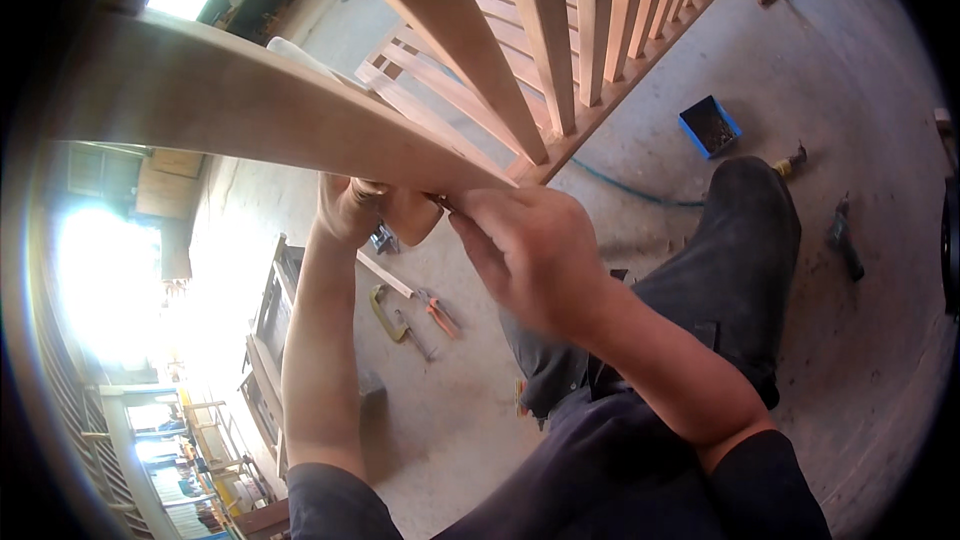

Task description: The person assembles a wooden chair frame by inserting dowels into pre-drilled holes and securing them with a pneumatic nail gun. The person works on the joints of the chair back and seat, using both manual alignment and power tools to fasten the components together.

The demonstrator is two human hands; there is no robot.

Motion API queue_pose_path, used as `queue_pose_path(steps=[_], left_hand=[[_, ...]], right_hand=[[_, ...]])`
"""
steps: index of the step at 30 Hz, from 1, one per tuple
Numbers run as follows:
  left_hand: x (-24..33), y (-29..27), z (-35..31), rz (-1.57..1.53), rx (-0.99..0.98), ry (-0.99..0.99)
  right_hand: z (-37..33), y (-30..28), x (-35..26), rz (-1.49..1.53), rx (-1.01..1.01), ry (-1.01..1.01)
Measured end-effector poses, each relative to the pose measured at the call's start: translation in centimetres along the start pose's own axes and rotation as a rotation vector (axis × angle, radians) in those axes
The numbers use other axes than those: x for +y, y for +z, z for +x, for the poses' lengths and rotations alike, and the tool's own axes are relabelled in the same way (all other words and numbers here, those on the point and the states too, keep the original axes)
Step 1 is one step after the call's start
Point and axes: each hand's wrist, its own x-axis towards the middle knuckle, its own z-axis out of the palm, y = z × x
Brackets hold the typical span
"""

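Note:
A large slatted wooden bench frame (570, 145) stands tilted before me, with a thick wooden rail (250, 105) crossing at the upper left. My left hand (347, 212) is curled against the underside of this rail, its fingers partly hidden by the wood. Beside it a short, rounded wooden end (412, 216) juts down below the rail. My right hand (535, 250) is closed, thumb and fingers pinched together at the rail's lower edge. A tiny dark metallic thing (440, 202) shows at those fingertips, too small to name.
On the concrete floor lie a green clamp (385, 315) and orange-handled pliers (437, 315). To the right are a blue box (710, 127) of small dark pieces, a yellow-ended tool (790, 162), a dark power tool (846, 242) and a thin hose (640, 193). My bent knee (750, 210) is close by.

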Motion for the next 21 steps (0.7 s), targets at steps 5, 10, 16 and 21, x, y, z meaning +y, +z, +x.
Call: queue_pose_path(steps=[5, 10, 16, 21], left_hand=[[-0.1, -0.1, 0.0, 0.017, -0.002, -0.035], [0.2, 0.1, 0.0, -0.019, -0.022, -0.038], [-1.4, -1.2, -0.3, 0.002, -0.041, -0.012], [-1.7, -0.7, -0.3, -0.041, 0.006, -0.028]], right_hand=[[-0.8, 1.0, -0.9, -0.039, 0.008, 0.057], [-1.8, 2.4, -1.9, -0.094, 0.090, 0.120], [-1.6, 0.2, -2.2, -0.092, -0.017, 0.109], [-0.4, -0.4, -1.2, 0.001, -0.026, 0.155]])
